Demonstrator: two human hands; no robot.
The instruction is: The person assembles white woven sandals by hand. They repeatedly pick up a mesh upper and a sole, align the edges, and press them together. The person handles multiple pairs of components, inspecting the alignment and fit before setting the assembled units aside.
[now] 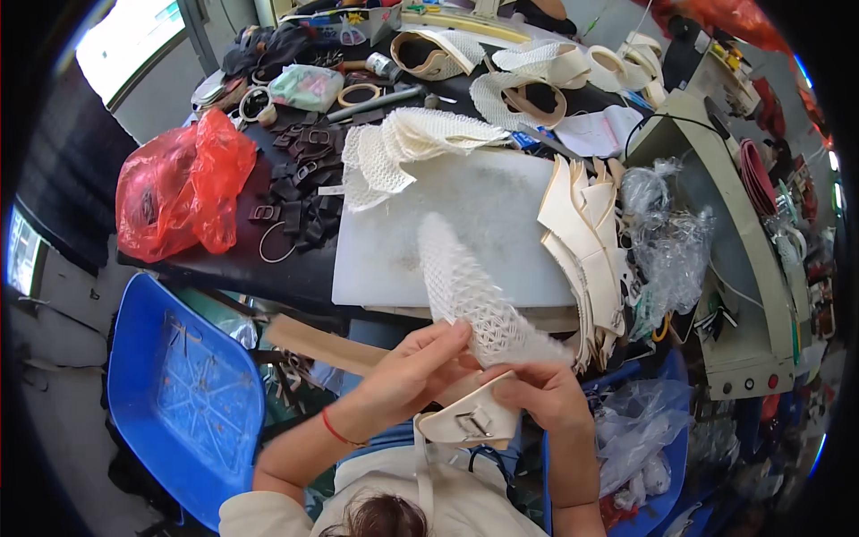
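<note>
Over my lap, at the near edge of the table, I hold a white woven strip (474,304) whose far end reaches across a white board (501,197). My left hand (420,358) pinches the near edge of the strip between thumb and fingers. Closed on a cream leather-like piece with a metal buckle (458,422) is my right hand (548,394), its thumb on top, close against the woven strip. A fan of white woven pieces (403,148) lies at the board's far edge. Cream curved pieces (586,242) are stacked along its right side.
A red plastic bag (183,192) and dark buckled straps (304,170) lie left of the board. A blue bin (210,385) stands at lower left. Crumpled clear film (671,242) and a beige machine (747,295) are at right. Rolled cream bands (438,54) line the back.
</note>
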